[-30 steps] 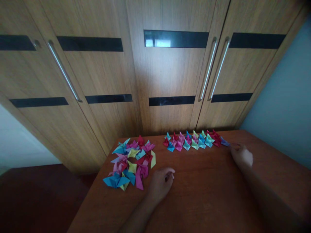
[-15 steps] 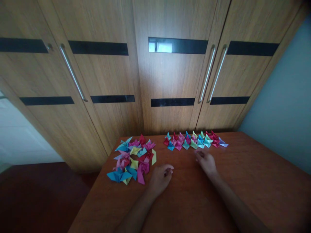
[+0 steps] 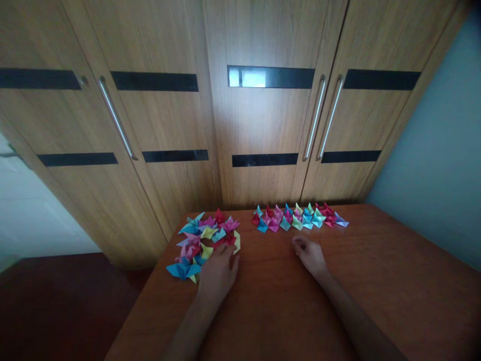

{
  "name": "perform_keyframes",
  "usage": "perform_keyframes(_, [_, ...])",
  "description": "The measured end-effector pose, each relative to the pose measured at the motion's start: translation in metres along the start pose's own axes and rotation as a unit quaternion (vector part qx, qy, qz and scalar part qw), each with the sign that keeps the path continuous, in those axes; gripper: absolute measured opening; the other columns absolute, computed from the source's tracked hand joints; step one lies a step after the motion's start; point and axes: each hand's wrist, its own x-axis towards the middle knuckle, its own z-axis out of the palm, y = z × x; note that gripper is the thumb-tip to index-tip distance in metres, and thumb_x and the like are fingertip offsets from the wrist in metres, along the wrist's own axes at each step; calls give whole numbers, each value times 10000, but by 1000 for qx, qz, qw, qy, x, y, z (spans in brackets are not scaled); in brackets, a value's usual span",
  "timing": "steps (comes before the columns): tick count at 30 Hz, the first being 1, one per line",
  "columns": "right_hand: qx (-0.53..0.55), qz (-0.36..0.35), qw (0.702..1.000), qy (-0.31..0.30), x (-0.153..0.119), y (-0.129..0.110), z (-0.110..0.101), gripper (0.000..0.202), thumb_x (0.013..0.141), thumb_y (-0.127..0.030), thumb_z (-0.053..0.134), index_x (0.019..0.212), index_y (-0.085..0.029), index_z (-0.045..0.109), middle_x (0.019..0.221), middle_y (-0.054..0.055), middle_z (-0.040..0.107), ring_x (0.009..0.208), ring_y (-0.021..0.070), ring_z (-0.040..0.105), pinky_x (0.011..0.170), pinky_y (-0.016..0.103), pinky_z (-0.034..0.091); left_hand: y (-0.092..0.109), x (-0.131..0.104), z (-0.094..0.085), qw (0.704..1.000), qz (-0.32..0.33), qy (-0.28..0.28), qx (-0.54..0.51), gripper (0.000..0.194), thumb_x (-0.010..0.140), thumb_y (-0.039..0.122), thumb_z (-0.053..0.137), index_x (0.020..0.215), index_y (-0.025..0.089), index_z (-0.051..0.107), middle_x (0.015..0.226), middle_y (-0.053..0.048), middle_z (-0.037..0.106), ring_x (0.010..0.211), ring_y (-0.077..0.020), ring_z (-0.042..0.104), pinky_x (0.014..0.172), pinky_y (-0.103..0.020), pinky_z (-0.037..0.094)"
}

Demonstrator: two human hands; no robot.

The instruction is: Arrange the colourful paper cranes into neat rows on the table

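My left hand [image 3: 218, 271] is over the near right side of a loose pile of folded paper cranes [image 3: 191, 240], its fingers reaching down and the thumb apart. It covers the magenta crane there, and whether it touches that paper is hidden. A pale yellow crane [image 3: 237, 241] lies just beyond its fingertips. My right hand [image 3: 311, 254] hovers or rests in front of the rows of paper cranes [image 3: 285, 223], fingers curled together with nothing visible in them. Those cranes stand close side by side, in blue, pink, red, yellow and green, with a lilac crane [image 3: 341, 220] at the right end.
The brown wooden table [image 3: 278, 301] reaches back to a wooden wardrobe [image 3: 259, 120] with dark strips and long metal handles [image 3: 314, 118]. A pale blue wall [image 3: 432, 165] stands at the right. Dark red floor [image 3: 75, 301] shows at the left.
My left hand has moved left onto the loose pile, and its fingers have spread from a curl. My right hand has shifted slightly left and toward me. The view has tilted a little.
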Motion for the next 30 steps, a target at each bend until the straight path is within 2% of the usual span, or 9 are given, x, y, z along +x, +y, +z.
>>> perform_keyframes(2, [0,1,1000,-1,0,0,0,295,808,-424,433,837,-217,640,587,-4,615,563,172,588,575,249,422,-9,-5,-8,998,-32,-6,55,276,889,337,438,1100,236,584,1104,-73,597,946,-217,588,745,-287,453])
perform_keyframes(5, [3,0,1000,-9,0,0,0,297,812,-429,426,843,-219,633,592,-2,613,571,176,588,583,253,428,-18,-12,-11,994,-46,-20,100,259,894,359,426,1048,236,594,1035,-60,610,920,-207,592,710,-264,444])
perform_keyframes(9, [8,4,1000,-14,0,0,0,274,797,-401,437,849,-221,637,629,5,630,580,175,588,587,252,432,-20,-15,-7,991,-37,-36,127,188,860,343,488,954,224,600,973,-51,619,909,-205,589,724,-266,438])
perform_keyframes(12, [7,1,1000,-13,0,0,0,250,790,-373,445,838,-221,638,610,-2,618,572,167,581,580,243,427,-20,-14,-5,989,-27,-33,138,178,876,308,459,933,216,600,969,-56,626,899,-207,590,730,-280,440])
perform_keyframes(19, [7,1,1000,-14,-2,-3,-2,244,793,-357,447,859,-224,641,611,-7,615,562,164,580,577,242,423,-22,-14,-2,990,-11,-14,142,203,880,239,431,933,209,625,1064,-74,616,960,-216,577,784,-297,447])
perform_keyframes(25, [12,6,1000,-23,-2,-3,-2,253,796,-371,443,858,-218,635,647,3,634,587,168,588,606,250,430,-28,-14,-1,996,-11,1,88,204,857,197,455,954,231,631,1043,-47,622,964,-192,581,768,-261,459])
perform_keyframes(30, [16,2,1000,-22,-1,-4,-1,258,802,-387,443,832,-213,631,697,18,656,628,172,599,620,252,434,-35,-8,1,994,37,93,-47,209,842,192,469,964,216,637,962,-36,651,863,-171,621,776,-274,496])
